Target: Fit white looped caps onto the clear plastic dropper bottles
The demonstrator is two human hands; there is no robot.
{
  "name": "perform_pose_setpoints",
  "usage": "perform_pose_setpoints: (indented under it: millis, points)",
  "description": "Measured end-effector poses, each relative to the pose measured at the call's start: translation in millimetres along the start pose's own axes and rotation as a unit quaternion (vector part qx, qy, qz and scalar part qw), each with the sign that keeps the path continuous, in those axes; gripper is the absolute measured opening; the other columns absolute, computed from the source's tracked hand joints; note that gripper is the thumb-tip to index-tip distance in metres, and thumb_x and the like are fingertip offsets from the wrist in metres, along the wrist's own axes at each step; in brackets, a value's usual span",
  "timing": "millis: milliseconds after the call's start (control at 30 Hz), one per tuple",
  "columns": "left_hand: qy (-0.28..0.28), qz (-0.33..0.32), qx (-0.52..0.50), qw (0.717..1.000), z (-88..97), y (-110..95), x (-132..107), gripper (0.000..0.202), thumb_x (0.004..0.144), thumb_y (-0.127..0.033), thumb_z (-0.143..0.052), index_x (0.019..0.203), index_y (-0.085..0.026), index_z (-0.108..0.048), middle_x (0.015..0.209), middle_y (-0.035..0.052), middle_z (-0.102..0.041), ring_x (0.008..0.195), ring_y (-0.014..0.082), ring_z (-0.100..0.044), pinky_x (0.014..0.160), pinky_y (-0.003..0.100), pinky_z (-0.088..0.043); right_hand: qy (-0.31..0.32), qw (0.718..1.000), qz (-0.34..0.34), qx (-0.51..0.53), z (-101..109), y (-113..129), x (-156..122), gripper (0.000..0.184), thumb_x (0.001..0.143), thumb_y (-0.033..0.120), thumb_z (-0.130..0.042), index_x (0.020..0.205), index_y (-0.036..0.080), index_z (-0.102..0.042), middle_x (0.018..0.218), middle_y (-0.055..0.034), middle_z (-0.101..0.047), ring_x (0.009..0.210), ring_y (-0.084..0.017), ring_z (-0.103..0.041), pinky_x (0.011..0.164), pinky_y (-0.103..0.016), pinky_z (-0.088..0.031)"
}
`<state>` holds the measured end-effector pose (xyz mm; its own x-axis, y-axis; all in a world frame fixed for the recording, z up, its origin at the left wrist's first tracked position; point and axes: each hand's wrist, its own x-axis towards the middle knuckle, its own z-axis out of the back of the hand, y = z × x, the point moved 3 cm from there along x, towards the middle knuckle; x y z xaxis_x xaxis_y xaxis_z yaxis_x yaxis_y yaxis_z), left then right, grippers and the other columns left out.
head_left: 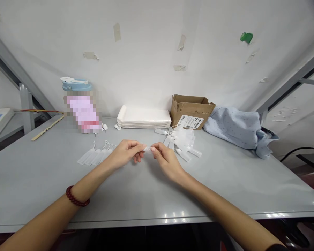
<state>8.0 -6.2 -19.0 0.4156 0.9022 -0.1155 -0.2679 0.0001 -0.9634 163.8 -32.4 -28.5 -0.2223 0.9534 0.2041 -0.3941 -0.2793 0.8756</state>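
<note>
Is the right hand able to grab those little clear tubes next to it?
Probably yes: the clear tubes lie just beyond the right hand with nothing between, though it and the left hand pinch a small clear piece.

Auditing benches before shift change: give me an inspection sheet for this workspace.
Surface: smooth grey table, glossy front edge.
Job's things: small clear plastic piece, held at fingertips; row of clear hooked plastic pieces to its left; pile of clear plastic tubes to its right.
Clutter: stack of white sheets, brown cardboard box, light blue cloth, blue-lidded bottle, wooden strip.
Grippers: left hand and right hand both pinch the piece.
Cables: black cable far right; red and yellow wires far left.
Surroundings: white wall with tape scraps, green object.
</note>
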Motion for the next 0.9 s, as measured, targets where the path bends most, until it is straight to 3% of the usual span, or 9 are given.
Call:
perform_pose_setpoints:
  millis: [133,267,467,567,733,800,900]
  points:
    - [0.017,-0.038,0.023,0.999,2.2,-1.6,-1.0,0.030,0.082,-0.042,-0.056,0.074,-0.014,-0.064,0.069,0.0025,-0.064,0.059,0.0126,-0.057,0.062,0.026,-0.047,0.005,1.000,0.014,0.002,1.6,2.6,0.8,0.027,0.091,0.033,-0.036,0.081,0.017,-0.055,0.062,0.0022,-0.042,0.059,-0.012,-0.040,0.058,-0.025,-0.032]
    - [-0.021,-0.052,0.068,0.996,0.5,-4.5,-3.5,0.025,0.081,-0.038,-0.058,0.079,-0.015,-0.067,0.064,0.0013,-0.063,0.062,0.0145,-0.059,0.065,0.027,-0.049,0.022,0.995,-0.043,0.087,2.6,-3.1,4.7,0.034,0.089,0.039,-0.039,0.063,0.018,-0.045,0.058,0.0038,-0.036,0.052,-0.010,-0.033,0.051,-0.024,-0.027]
    - [-0.050,-0.134,0.075,0.987,-4.3,-7.0,-7.0,0.018,0.082,-0.032,-0.057,0.086,-0.016,-0.065,0.083,0.0032,-0.065,0.068,0.0132,-0.061,0.070,0.026,-0.050,0.077,0.954,-0.131,0.259,1.1,-6.3,6.8,0.031,0.084,0.041,-0.047,0.063,0.019,-0.039,0.057,0.0071,-0.029,0.045,-0.006,-0.019,0.045,-0.023,-0.017]
    - [-0.060,-0.134,0.074,0.986,-3.1,-9.7,-8.5,0.018,0.082,-0.031,-0.058,0.088,-0.015,-0.065,0.085,0.0037,-0.065,0.068,0.0132,-0.061,0.070,0.026,-0.050,0.041,0.968,-0.089,0.233,2.2,-5.9,6.2,0.030,0.085,0.043,-0.046,0.069,0.017,-0.047,0.058,0.0059,-0.031,0.047,-0.007,-0.024,0.046,-0.023,-0.020]
    - [-0.024,-0.102,0.065,0.992,0.2,-15.3,-9.1,0.021,0.083,-0.034,-0.057,0.085,-0.015,-0.065,0.066,0.0007,-0.064,0.063,0.0135,-0.062,0.066,0.025,-0.050,-0.008,0.997,0.038,0.067,3.6,-0.5,1.9,0.026,0.090,0.035,-0.042,0.092,0.017,-0.060,0.060,0.0035,-0.037,0.055,-0.010,-0.034,0.055,-0.025,-0.028]
    - [-0.027,-0.100,0.067,0.992,1.0,-15.4,-9.5,0.020,0.082,-0.034,-0.058,0.084,-0.015,-0.066,0.064,0.0000,-0.063,0.061,0.0128,-0.061,0.063,0.024,-0.050,-0.010,0.998,0.042,0.050,4.0,1.0,0.9,0.025,0.090,0.034,-0.042,0.091,0.017,-0.061,0.061,0.0031,-0.038,0.055,-0.010,-0.033,0.054,-0.025,-0.027]
    - [-0.043,-0.115,0.073,0.990,-1.0,-13.0,-10.5,0.019,0.082,-0.032,-0.059,0.085,-0.015,-0.067,0.065,0.0006,-0.064,0.059,0.0125,-0.061,0.061,0.024,-0.050,0.009,0.993,-0.008,0.118,4.8,0.2,2.0,0.026,0.088,0.037,-0.045,0.078,0.017,-0.058,0.060,0.0035,-0.037,0.052,-0.009,-0.030,0.050,-0.024,-0.024]
